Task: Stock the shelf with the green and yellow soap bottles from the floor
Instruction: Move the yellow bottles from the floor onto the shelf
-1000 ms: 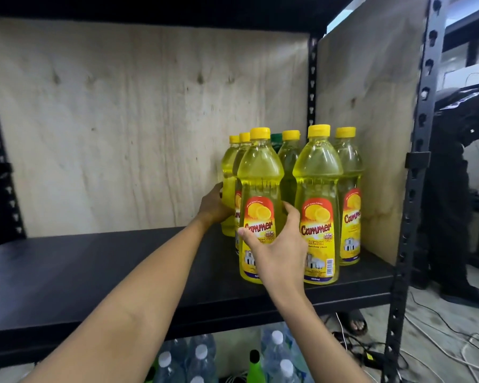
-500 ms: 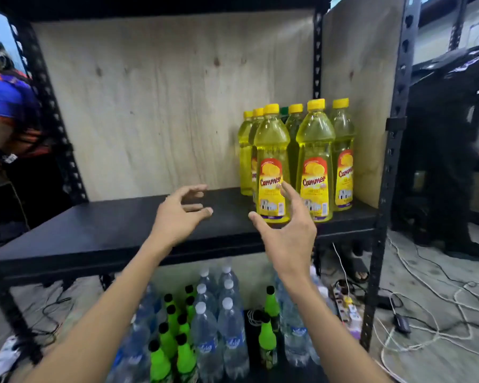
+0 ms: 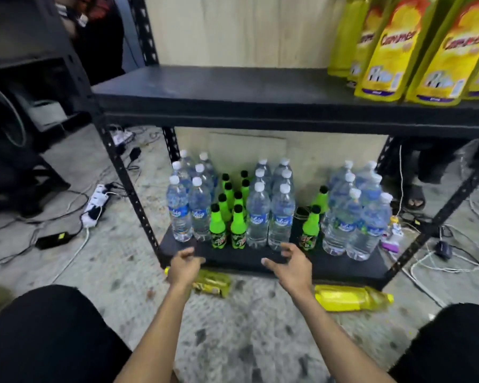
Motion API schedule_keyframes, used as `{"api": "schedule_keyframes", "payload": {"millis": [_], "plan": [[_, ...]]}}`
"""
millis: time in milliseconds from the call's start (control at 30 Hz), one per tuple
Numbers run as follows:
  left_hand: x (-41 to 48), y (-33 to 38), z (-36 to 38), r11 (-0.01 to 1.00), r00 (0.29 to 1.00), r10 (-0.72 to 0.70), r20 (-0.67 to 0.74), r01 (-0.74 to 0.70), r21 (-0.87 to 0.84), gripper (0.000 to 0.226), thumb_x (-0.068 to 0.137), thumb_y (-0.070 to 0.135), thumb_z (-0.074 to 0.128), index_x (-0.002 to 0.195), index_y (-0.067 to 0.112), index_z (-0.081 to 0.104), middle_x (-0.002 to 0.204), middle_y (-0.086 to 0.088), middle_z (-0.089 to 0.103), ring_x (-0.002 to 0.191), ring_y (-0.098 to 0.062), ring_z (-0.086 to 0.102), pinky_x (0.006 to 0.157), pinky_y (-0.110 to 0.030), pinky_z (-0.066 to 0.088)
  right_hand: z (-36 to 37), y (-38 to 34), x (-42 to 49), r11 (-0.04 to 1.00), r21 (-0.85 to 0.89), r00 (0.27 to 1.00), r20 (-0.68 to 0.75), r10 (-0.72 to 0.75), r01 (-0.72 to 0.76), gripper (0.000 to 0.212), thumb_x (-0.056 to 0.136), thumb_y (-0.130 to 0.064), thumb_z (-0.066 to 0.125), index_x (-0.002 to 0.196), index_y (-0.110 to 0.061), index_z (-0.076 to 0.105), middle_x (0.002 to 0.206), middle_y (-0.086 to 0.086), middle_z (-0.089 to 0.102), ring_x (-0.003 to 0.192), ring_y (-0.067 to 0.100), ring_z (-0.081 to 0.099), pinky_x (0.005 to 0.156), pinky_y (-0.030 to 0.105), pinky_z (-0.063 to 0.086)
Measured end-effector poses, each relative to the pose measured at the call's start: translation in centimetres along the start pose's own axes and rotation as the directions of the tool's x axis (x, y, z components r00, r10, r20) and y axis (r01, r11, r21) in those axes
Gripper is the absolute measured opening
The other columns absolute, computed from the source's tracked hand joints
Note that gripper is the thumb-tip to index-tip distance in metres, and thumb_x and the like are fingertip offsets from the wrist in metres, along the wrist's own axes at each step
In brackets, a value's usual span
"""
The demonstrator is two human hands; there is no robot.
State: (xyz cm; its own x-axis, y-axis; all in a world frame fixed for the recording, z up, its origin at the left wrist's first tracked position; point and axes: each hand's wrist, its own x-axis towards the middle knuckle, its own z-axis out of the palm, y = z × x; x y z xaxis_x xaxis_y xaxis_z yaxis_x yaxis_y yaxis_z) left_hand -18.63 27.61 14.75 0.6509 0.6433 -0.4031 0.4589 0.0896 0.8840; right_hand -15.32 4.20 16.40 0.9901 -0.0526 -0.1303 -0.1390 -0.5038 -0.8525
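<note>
Two yellow soap bottles lie on their sides on the floor in front of the rack: one [image 3: 212, 284] partly under my left hand, the other [image 3: 351, 297] to the right of my right hand. My left hand [image 3: 184, 268] hovers over the first bottle with fingers curled and apart, holding nothing. My right hand [image 3: 291, 265] is empty too, fingers spread, just left of the second bottle. Several yellow soap bottles [image 3: 415, 51] stand at the right end of the black middle shelf [image 3: 233, 84].
The bottom shelf [image 3: 244, 257] holds several water bottles [image 3: 257, 211] and small green soda bottles [image 3: 219, 219]. Power strips [image 3: 96, 203] and cables lie on the floor at left and right. A person's sandalled foot [image 3: 414, 196] is behind the rack. My dark-clothed knees fill the lower corners.
Both hands let go of the shelved yellow bottles and dropped to floor level. The view has tilted down from the middle shelf to the bottom shelf and floor.
</note>
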Motion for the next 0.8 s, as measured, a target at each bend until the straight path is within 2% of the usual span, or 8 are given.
{"api": "schedule_keyframes", "payload": {"millis": [67,133,267,367,500,567,633,800], "plan": [[2.5,-3.0,1.0,0.989,0.989,-0.145,0.008,0.145,-0.03,0.027,0.084,0.003,0.069,0.11,0.003,0.066,0.101,-0.022,0.066,0.097,-0.041,0.065,0.086,-0.045,0.052,2.6,2.3,0.8,0.996,-0.059,0.995,0.069,0.066,-0.062,0.068,0.067,-0.039,0.089,0.125,-0.016,0.062,0.118,0.008,0.067,0.11,0.022,0.064,0.091,0.035,0.052],[5.3,-5.3,2.3,0.959,0.961,-0.277,0.023,0.278,-0.051,0.03,0.087,0.011,0.067,0.115,0.001,0.066,0.105,-0.019,0.063,0.088,-0.033,0.06,0.079,-0.042,0.054,5.1,4.3,1.8,0.991,-0.093,0.99,0.101,0.103,-0.094,0.068,0.068,-0.036,0.089,0.126,-0.015,0.061,0.12,0.01,0.067,0.109,0.022,0.065,0.091,0.033,0.052],[11.4,-8.6,4.4,0.862,0.874,-0.485,0.038,0.485,-0.146,0.069,0.081,0.025,0.078,0.138,0.002,0.046,0.141,-0.022,0.049,0.125,-0.037,0.053,0.091,-0.045,0.053,8.8,8.2,4.5,0.971,-0.162,0.978,0.082,0.194,-0.179,0.063,0.07,-0.037,0.087,0.123,-0.016,0.062,0.121,0.008,0.068,0.112,0.023,0.064,0.089,0.032,0.048],[15.5,-10.5,5.2,0.823,0.843,-0.537,-0.016,0.52,-0.231,0.082,0.079,0.029,0.081,0.144,0.002,0.037,0.146,-0.02,0.041,0.128,-0.041,0.049,0.102,-0.05,0.048,10.4,11.0,6.4,0.953,-0.185,0.967,0.044,0.25,-0.238,0.061,0.069,-0.035,0.088,0.121,-0.015,0.063,0.119,0.011,0.068,0.106,0.026,0.066,0.077,0.026,0.042],[19.5,-12.7,6.4,0.836,0.856,-0.516,0.026,0.51,-0.204,0.069,0.092,0.034,0.064,0.147,0.001,0.037,0.15,-0.021,0.041,0.133,-0.04,0.047,0.107,-0.053,0.044,11.9,13.8,7.9,0.94,-0.223,0.962,0.029,0.271,-0.258,0.057,0.067,-0.03,0.09,0.116,-0.014,0.065,0.112,0.014,0.071,0.09,0.025,0.068,0.069,0.025,0.039],[20.3,-13.6,6.9,0.813,0.827,-0.559,-0.062,0.532,-0.238,0.081,0.086,0.036,0.073,0.147,0.002,0.033,0.15,-0.021,0.039,0.132,-0.042,0.046,0.106,-0.053,0.043,12.4,14.9,8.2,0.937,-0.243,0.964,0.024,0.263,-0.25,0.055,0.066,-0.029,0.091,0.112,-0.014,0.067,0.106,0.013,0.072,0.085,0.024,0.068,0.068,0.026,0.04],[20.8,-14.4,7.3,0.787,0.79,-0.601,-0.121,0.559,-0.261,0.097,0.076,0.038,0.083,0.148,0.003,0.028,0.149,-0.022,0.035,0.128,-0.045,0.048,0.104,-0.055,0.044,12.8,15.8,8.7,0.937,-0.246,0.965,0.021,0.263,-0.25,0.054,0.064,-0.027,0.092,0.11,-0.013,0.068,0.103,0.013,0.072,0.088,0.028,0.07,0.069,0.029,0.045],[21.3,-16.0,7.1,0.789,0.8,-0.592,-0.103,0.548,-0.279,0.094,0.073,0.038,0.086,0.145,0.002,0.038,0.145,-0.022,0.044,0.126,-0.041,0.051,0.104,-0.053,0.046,12.6,17.0,9.6,0.927,-0.255,0.956,0.032,0.291,-0.274,0.051,0.065,-0.023,0.091,0.109,-0.016,0.067,0.103,0.014,0.07,0.096,0.033,0.068,0.081,0.04,0.054]]}}
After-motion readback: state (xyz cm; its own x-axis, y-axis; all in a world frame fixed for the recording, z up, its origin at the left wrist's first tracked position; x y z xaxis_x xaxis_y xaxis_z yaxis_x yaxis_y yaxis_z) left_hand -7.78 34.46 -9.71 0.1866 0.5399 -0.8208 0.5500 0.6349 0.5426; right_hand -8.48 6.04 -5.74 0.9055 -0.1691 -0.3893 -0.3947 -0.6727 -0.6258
